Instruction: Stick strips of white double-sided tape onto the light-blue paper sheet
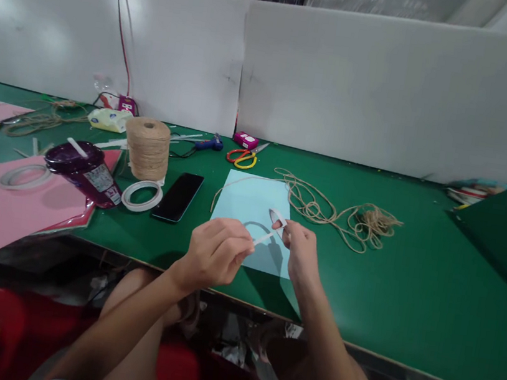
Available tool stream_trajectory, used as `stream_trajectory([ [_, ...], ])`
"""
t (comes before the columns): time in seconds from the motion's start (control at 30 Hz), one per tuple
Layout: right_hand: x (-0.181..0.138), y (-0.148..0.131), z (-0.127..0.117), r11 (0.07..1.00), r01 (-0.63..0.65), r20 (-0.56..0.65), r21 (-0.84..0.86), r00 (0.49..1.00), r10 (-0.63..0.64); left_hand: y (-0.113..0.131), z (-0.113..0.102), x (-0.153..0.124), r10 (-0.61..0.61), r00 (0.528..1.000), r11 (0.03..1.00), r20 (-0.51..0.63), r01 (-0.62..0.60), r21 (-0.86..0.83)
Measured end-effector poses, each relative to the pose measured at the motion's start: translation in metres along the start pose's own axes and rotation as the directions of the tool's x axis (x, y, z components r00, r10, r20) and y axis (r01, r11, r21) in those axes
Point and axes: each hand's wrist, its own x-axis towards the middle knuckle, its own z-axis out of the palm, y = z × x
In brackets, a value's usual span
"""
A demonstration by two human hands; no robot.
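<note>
The white strip (263, 239) at mid-frame runs straight from the pinching left hand (219, 249) to a looped part gripped by the right hand (301, 247), seemingly unfinished, held above the blue sheet (243, 201), with twine (374, 223) loose at centre right.

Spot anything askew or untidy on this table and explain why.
The pink sheet sits askew, overhanging the front of the table. Loose twine lies tangled, mostly right of the blue sheet, unlike the neatly wound spool.

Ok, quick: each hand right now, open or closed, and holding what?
Left hand: closed, pinching a white strip.
Right hand: closed, holding a white ring.
</note>
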Motion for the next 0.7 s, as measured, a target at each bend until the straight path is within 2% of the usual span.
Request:
stream_trajectory([
  [0.1, 0.008, 0.001, -0.008, 0.999, 0.027, -0.04, 0.045, 0.999, -0.025, -0.001, 0.004, -0.003, -0.02, 0.999, 0.999, -0.027, 0.019, -0.029],
  [0.23, 0.013, -0.002, -0.024, 0.997, 0.067, -0.145, 0.037, 0.988, -0.061, -0.005, 0.002, -0.002, -0.174, 0.969, 0.978, -0.177, 0.149, -0.145],
  [0.3, 0.014, -0.005, -0.037, 0.992, 0.08, -0.171, -0.097, 0.981, -0.096, -0.011, 0.0, -0.001, -0.309, 0.942, 0.937, -0.129, 0.278, -0.211],
  [0.37, 0.016, -0.006, -0.05, 0.933, 0.077, -0.165, -0.352, 0.976, -0.143, -0.02, -0.002, 0.0, -0.465, 0.885, 0.84, -0.011, 0.437, -0.322],
  [0.4, 0.017, -0.006, -0.056, 0.858, 0.071, -0.157, -0.508, 0.972, -0.173, -0.026, -0.002, 0.0, -0.529, 0.847, 0.776, 0.043, 0.504, -0.379],
  [0.47, 0.02, -0.002, -0.067, 0.615, 0.06, -0.125, -0.786, 0.959, -0.253, -0.037, -0.005, 0.0, -0.613, 0.783, 0.665, 0.111, 0.586, -0.462],
  [0.53, 0.023, 0.005, -0.074, 0.35, 0.051, -0.062, -0.935, 0.951, -0.304, -0.048, -0.008, 0.0, -0.659, 0.736, 0.594, 0.156, 0.636, -0.493],
  [0.57, 0.023, 0.009, -0.076, 0.251, 0.047, -0.034, -0.967, 0.951, -0.308, -0.053, -0.009, 0.0, -0.679, 0.713, 0.558, 0.177, 0.657, -0.506],
  [0.63, 0.021, 0.018, -0.078, 0.129, 0.034, -0.007, -0.991, 0.953, -0.303, -0.061, -0.011, -0.001, -0.715, 0.662, 0.467, 0.225, 0.692, -0.551],
  [0.7, 0.017, 0.024, -0.076, 0.066, 0.032, 0.008, -0.997, 0.942, -0.334, -0.067, -0.012, -0.002, -0.737, 0.605, 0.35, 0.303, 0.724, -0.594],
])
